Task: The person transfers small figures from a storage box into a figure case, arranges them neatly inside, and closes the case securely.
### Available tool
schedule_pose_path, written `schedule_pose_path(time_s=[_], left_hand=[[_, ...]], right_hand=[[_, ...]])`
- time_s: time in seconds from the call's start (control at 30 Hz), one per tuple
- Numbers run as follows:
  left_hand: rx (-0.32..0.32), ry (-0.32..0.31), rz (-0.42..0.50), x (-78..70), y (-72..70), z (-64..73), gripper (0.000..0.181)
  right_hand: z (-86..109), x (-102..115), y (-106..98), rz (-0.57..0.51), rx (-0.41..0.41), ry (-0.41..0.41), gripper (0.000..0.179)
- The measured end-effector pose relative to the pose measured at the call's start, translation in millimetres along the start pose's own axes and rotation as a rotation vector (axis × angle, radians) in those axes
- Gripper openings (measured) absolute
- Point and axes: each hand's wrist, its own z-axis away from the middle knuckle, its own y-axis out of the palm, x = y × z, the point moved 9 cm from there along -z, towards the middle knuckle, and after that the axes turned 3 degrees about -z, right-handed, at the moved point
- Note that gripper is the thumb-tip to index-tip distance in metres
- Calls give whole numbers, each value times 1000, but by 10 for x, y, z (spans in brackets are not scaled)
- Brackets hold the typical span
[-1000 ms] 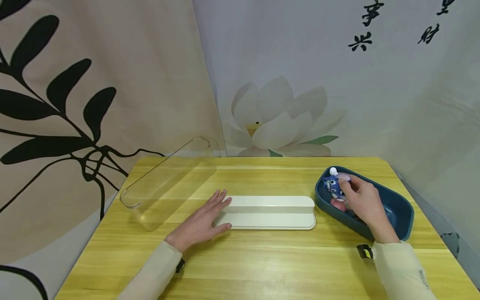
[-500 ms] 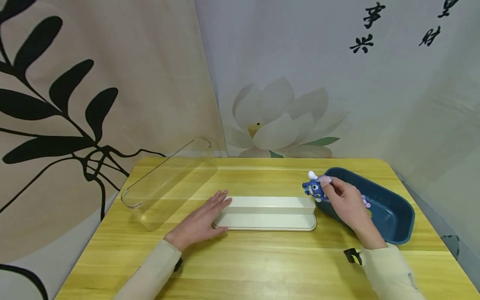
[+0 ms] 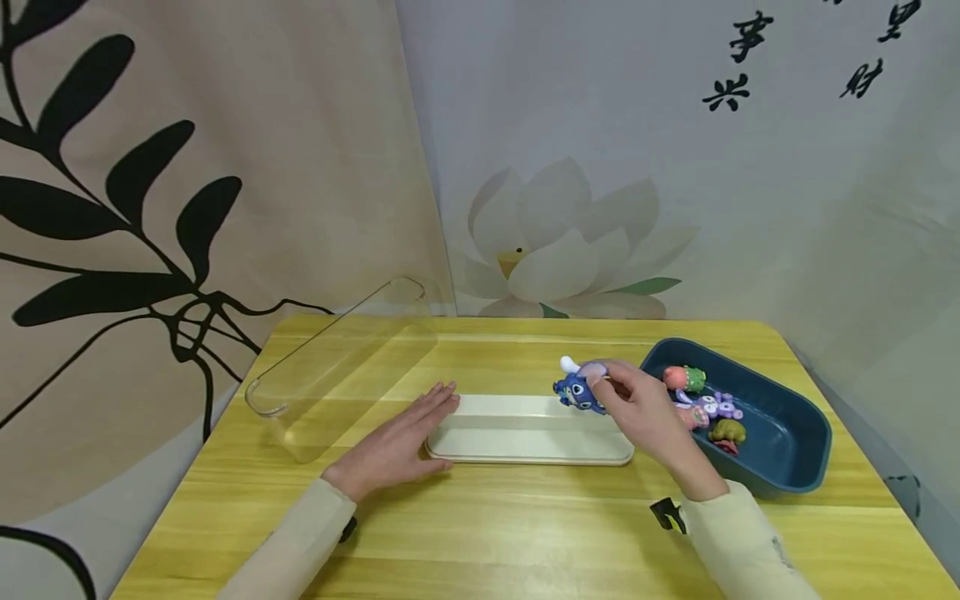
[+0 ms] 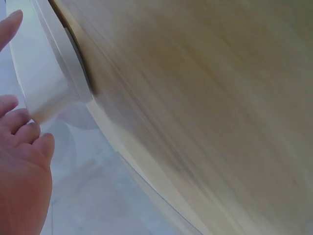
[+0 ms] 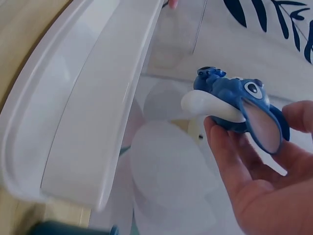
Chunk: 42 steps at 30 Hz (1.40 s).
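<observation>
My right hand [image 3: 637, 408] pinches a blue toy figurine [image 3: 579, 390] with big eyes and large ears, over the right part of a white stepped tray [image 3: 517, 446]. In the right wrist view the figurine [image 5: 234, 100] lies sideways between thumb and fingers, its ear and a white part showing. The white tray [image 5: 93, 98] runs along the left of that view. At the tray's left end, my left hand [image 3: 397, 442] rests with its fingers straight and spread. The left wrist view shows that hand [image 4: 24, 161] beside the tray's end [image 4: 44, 63].
A dark blue bin [image 3: 795, 417] at the right holds several small toy figurines, among them a pink and green one [image 3: 684, 378], a purple one [image 3: 718, 406] and an olive one [image 3: 727, 431]. A clear plastic cover [image 3: 330, 383] stands at the left of the wooden table [image 3: 480, 533].
My right hand has lifted the blue figurine out of the bin and carried it left over the tray. The figurines left in the bin are now uncovered. My left hand stays at the tray's end.
</observation>
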Motion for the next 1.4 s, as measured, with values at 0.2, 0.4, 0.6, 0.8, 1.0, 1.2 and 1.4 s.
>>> schedule_pose_path(time_s=[0.2,0.4,0.6,0.8,1.0,1.2,1.4], left_hand=[[15,-4,45,36,18,15,95],[31,-9,52,61,36,14,94],[40,-19,59,84,45,3,93],[55,-39,88,89,53,-10,94],[56,-25,94,69,36,-10,94],[52,-23,106,74,33,-9,94],[44,-16,99,72,31,-5,94]], right_hand=[[-55,124,238,-30,63,-32,22],[-114,262,482,-74,146,-35,19],[-164,411,727,-71,227,-81,15],[-186,428,990,7,306,-121,18],[-160,414,1193,105,318,-175,12],[-118,471,1314,195,310,-258,10],[-97,510,1390,272,312,-319,12]])
